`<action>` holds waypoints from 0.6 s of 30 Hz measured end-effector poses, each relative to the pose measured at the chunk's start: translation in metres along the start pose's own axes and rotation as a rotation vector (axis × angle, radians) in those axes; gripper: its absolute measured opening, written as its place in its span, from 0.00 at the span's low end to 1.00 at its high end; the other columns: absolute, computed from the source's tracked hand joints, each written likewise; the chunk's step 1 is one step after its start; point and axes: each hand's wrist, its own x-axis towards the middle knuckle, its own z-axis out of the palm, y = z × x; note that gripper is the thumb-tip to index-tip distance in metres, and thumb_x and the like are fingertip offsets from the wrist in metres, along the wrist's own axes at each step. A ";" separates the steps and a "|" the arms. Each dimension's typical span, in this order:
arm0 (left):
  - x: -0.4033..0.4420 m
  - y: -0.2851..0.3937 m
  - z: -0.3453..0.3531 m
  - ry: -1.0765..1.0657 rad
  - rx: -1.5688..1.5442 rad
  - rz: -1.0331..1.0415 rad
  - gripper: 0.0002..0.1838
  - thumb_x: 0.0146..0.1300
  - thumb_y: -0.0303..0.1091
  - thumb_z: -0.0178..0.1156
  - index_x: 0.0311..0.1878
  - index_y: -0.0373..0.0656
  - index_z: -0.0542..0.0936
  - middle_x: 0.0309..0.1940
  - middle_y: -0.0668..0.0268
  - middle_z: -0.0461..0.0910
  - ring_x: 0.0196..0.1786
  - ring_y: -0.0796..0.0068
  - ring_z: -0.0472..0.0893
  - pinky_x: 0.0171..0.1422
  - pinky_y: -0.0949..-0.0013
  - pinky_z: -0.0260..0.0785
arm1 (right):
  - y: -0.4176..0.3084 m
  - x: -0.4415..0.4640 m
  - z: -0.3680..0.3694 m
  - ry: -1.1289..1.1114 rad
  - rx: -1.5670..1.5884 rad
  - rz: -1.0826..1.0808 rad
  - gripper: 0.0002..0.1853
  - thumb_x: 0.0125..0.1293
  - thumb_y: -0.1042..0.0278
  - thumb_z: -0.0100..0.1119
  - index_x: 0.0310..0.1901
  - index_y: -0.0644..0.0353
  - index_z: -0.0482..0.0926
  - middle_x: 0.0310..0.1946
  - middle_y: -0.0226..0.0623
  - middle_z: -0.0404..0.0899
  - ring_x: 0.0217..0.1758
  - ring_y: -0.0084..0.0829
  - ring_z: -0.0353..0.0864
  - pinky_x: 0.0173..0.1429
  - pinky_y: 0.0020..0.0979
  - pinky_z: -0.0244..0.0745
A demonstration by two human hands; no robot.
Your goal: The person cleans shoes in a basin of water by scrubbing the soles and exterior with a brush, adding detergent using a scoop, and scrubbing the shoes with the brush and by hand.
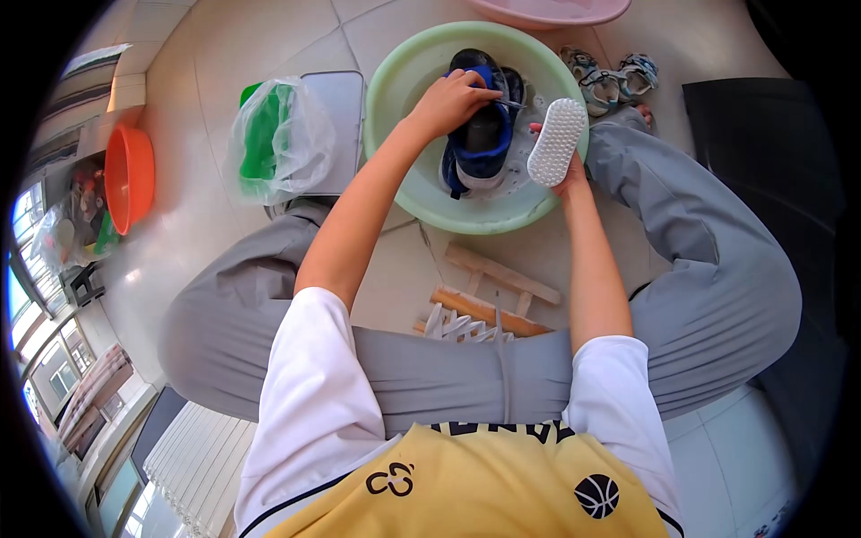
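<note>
Two dark blue shoes (pixel 489 157) with pale soles lie side by side in a light green basin (pixel 387 170) holding a little sudsy water. My left hand (pixel 456 100) is over the upper part of the shoes, its fingers curled and gripping near the tongue and laces. What exactly lies between the fingertips is partly hidden. At the basin's right rim, my right hand (pixel 571 175) holds a white scrub brush (pixel 556 143) with its tufted face turned up. The brush is apart from the shoes.
A wooden stool frame (pixel 489 309) lies between my legs. Left of the basin, a clear plastic bag with green print (pixel 285 134) rests on a grey board (pixel 336 117). An orange basin (pixel 130 179) stands far left, a pink basin (pixel 556 9) beyond, and sandals (pixel 610 85) at right.
</note>
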 end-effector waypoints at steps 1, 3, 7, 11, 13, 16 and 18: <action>0.000 0.000 0.000 -0.017 -0.036 -0.009 0.15 0.58 0.33 0.55 0.48 0.59 0.79 0.42 0.69 0.74 0.43 0.66 0.72 0.48 0.65 0.68 | 0.001 0.001 0.000 0.000 -0.005 0.004 0.25 0.61 0.56 0.53 0.51 0.71 0.70 0.31 0.36 0.79 0.31 0.25 0.81 0.34 0.25 0.78; -0.001 0.000 0.000 -0.002 -0.026 -0.027 0.15 0.58 0.34 0.56 0.49 0.59 0.79 0.42 0.68 0.74 0.44 0.66 0.72 0.48 0.66 0.68 | 0.001 0.004 -0.004 0.043 0.009 -0.050 0.24 0.62 0.57 0.51 0.51 0.71 0.70 0.32 0.38 0.79 0.32 0.27 0.81 0.35 0.26 0.78; -0.002 0.001 0.000 0.056 -0.021 -0.083 0.16 0.59 0.39 0.55 0.52 0.59 0.77 0.40 0.67 0.74 0.46 0.65 0.73 0.48 0.64 0.69 | 0.003 0.011 -0.011 0.057 -0.037 -0.016 0.18 0.64 0.54 0.47 0.51 0.51 0.72 0.46 0.37 0.77 0.33 0.23 0.79 0.35 0.27 0.77; -0.004 -0.004 -0.010 0.149 -0.137 -0.159 0.20 0.59 0.40 0.55 0.56 0.58 0.72 0.43 0.65 0.74 0.47 0.63 0.74 0.49 0.63 0.69 | 0.003 0.008 0.001 0.084 -0.023 -0.061 0.17 0.64 0.55 0.46 0.51 0.52 0.72 0.45 0.37 0.77 0.35 0.23 0.79 0.36 0.28 0.77; -0.007 -0.011 -0.018 0.152 -0.386 -0.295 0.22 0.61 0.36 0.53 0.59 0.51 0.69 0.47 0.57 0.73 0.52 0.63 0.71 0.54 0.67 0.65 | 0.001 0.009 0.000 0.113 -0.027 -0.109 0.17 0.64 0.55 0.46 0.50 0.53 0.72 0.45 0.37 0.77 0.36 0.23 0.79 0.37 0.28 0.77; -0.005 -0.029 -0.035 0.287 -0.399 -0.381 0.18 0.62 0.35 0.51 0.56 0.47 0.72 0.46 0.58 0.74 0.47 0.65 0.75 0.51 0.68 0.66 | -0.010 0.015 -0.002 -0.150 0.138 -0.045 0.18 0.64 0.55 0.46 0.49 0.58 0.72 0.41 0.39 0.78 0.34 0.27 0.78 0.36 0.30 0.76; -0.004 -0.045 -0.062 0.323 -0.318 -0.407 0.16 0.62 0.38 0.51 0.51 0.43 0.75 0.44 0.60 0.77 0.42 0.66 0.78 0.49 0.68 0.68 | -0.017 0.014 0.022 -0.382 0.262 -0.083 0.19 0.64 0.56 0.47 0.47 0.64 0.73 0.37 0.39 0.78 0.31 0.30 0.75 0.35 0.30 0.75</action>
